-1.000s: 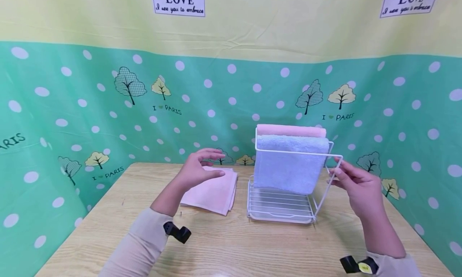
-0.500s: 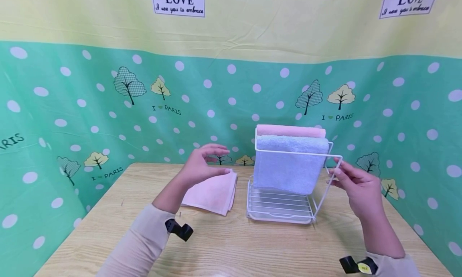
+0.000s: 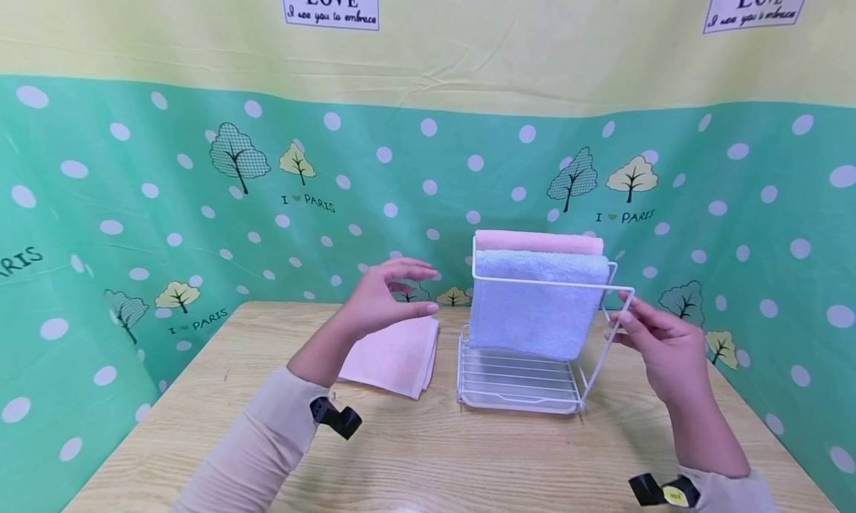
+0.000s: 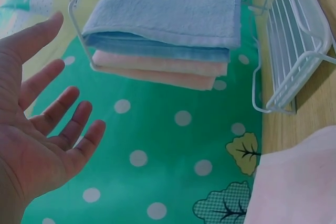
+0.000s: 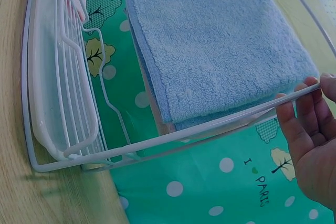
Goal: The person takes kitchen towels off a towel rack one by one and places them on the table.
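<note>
A white wire rack [image 3: 521, 386] stands on the table, with a blue towel [image 3: 538, 301] draped over its upper part. Behind the blue one hangs a pink towel [image 3: 539, 240], folded over a rear bar. My right hand [image 3: 672, 349] pinches the rack's right side wire near its upper corner, thumb on one side and fingers on the other. Left of the rack, my left hand [image 3: 383, 299] hovers with spread fingers and nothing between them. Under and behind it lies a folded pink cloth [image 3: 394, 357], partly covered by the hand in the head view.
The wooden table [image 3: 428, 461] ends at a green dotted curtain [image 3: 428, 178] close behind the rack. A white tray [image 5: 44, 77] sits in the rack's base under the wire shelf. Black wrist cameras [image 3: 336, 418] are strapped to both sleeves.
My left hand has moved right and slightly up, toward the rack, its fingers still apart. The right hand, rack and towels have stayed in place.
</note>
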`<state>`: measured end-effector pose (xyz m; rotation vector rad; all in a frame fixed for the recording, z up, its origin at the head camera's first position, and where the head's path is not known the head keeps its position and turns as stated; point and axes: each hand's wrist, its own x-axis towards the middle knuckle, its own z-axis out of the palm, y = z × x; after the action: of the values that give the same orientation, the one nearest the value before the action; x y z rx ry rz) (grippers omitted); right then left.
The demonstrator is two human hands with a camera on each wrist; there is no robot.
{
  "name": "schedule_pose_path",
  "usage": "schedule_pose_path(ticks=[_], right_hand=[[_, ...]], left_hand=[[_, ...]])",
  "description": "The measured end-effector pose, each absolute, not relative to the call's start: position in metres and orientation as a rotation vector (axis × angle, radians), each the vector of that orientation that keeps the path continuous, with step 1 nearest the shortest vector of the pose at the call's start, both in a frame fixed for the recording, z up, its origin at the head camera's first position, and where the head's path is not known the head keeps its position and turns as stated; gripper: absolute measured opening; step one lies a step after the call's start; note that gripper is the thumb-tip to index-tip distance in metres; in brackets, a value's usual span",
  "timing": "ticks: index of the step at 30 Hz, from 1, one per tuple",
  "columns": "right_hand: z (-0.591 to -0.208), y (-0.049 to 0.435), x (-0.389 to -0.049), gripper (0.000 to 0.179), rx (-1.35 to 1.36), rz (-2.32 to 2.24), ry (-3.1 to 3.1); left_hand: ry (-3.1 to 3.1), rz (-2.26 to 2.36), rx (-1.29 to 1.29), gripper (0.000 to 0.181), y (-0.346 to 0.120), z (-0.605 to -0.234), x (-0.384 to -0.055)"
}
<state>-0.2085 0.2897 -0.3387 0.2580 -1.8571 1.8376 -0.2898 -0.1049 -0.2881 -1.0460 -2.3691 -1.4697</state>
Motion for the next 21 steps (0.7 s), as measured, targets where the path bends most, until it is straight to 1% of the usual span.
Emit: schedule_pose_path(ticks=[13,21], right_hand=[[-0.339,0.289,-0.208,0.035,0.265,1.85,-1.838],[-0.339,0.289,-0.208,0.036,0.265,1.851,-1.844]], left_hand=[[-2.396,-1.415,-1.095,0.058,-0.097,-0.277,-0.287],[-2.38,-1.4,-1.117,0.061,-0.088,-0.269,-0.289]])
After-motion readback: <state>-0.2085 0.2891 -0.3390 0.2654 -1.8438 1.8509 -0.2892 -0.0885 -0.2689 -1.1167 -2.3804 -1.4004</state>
